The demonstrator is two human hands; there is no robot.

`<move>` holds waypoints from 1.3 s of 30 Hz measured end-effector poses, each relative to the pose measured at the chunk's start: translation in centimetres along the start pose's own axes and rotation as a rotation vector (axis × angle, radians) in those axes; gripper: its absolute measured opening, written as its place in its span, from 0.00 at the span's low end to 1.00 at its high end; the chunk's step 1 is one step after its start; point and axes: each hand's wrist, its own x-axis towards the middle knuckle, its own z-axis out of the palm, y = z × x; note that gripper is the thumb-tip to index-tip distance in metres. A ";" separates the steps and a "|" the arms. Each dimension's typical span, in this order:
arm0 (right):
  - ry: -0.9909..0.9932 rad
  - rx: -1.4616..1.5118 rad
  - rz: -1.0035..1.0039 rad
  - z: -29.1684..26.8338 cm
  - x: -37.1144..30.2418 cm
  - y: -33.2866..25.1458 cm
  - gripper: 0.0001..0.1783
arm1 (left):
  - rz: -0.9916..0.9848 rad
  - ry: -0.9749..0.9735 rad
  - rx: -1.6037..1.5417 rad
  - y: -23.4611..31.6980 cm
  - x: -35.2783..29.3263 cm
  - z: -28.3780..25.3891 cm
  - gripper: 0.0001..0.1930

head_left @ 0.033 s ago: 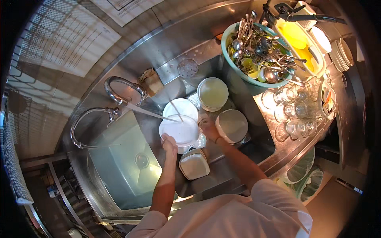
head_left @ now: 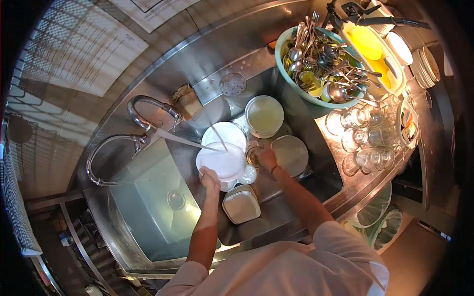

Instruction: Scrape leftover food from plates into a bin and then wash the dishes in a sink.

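My left hand [head_left: 210,178] is closed on the near left rim of a white plate [head_left: 220,160], held tilted under the running water. To the plate's right, my right hand [head_left: 267,159] is closed on a small round brownish thing [head_left: 254,156], whose kind I cannot make out. Behind the held plate lies another white plate [head_left: 224,132]. A clear glass vessel [head_left: 248,174] sits by its near right edge, partly hidden. Round stacked dishes [head_left: 264,116] and a round plate [head_left: 290,156] lie to the right. Squarish dishes [head_left: 241,205] are stacked nearer me.
Water runs from one curved faucet [head_left: 153,102]; a second faucet [head_left: 111,139] arches over the left basin [head_left: 153,212]. A teal tub [head_left: 316,101] full of cutlery stands at the back right, beside a yellow-stained container [head_left: 395,81]. Several glasses [head_left: 368,135] crowd the right counter.
My right hand has shifted slightly right, away from the plate, and the brownish thing shows more clearly. The held plate and my left hand have moved a touch left.
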 end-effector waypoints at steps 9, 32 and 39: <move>0.208 0.637 0.438 -17.2 11.2 16.3 0.39 | 0.092 -0.032 0.152 -10.5 -7.3 16.2 0.16; 0.151 0.865 0.336 -15.6 16.4 11.5 0.29 | 0.029 -0.704 1.153 -10.1 5.1 35.2 0.32; 0.065 1.110 0.157 -14.4 14.7 10.8 0.29 | -0.075 -0.925 0.366 -9.4 3.6 30.9 0.22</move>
